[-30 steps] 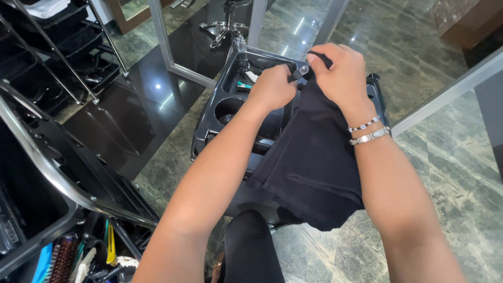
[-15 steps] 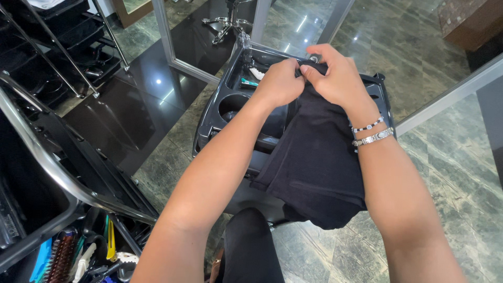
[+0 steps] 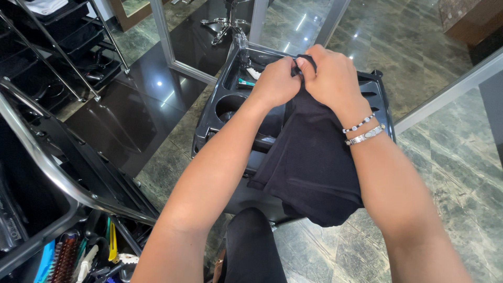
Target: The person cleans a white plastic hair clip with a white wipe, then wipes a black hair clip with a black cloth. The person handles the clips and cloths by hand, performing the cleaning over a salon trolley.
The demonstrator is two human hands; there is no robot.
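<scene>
Floor: polished green marble (image 3: pixel 429 173) is seen all around, with a darker glossy strip and metal frames at the upper left.
Head view, centre: a black salon trolley (image 3: pixel 222 112) is stood on the floor below the hands, its top tray moulded with round wells and slots.
Cloth: a black cloth (image 3: pixel 309 167) is held up by its top edge over the trolley's tray, so that it hangs flat and free; its lower edge droops past the trolley's near side.
Left hand: the left hand (image 3: pixel 275 84) is closed on the cloth's upper edge, fingers pinched together.
Right hand: the right hand (image 3: pixel 330 78) is clamped on the same edge, touching the left; two bracelets (image 3: pixel 361 131) are worn at its wrist.
Placement: the hands are kept close together, probably so the edge is gathered at one point.
Lower left: a second trolley (image 3: pixel 63 178) is cut off by the frame; combs and brushes (image 3: pixel 68 257) are stored in its drawer.
Hidden: the tray's right half is covered by the cloth; small items in the far compartment cannot be made out.
</scene>
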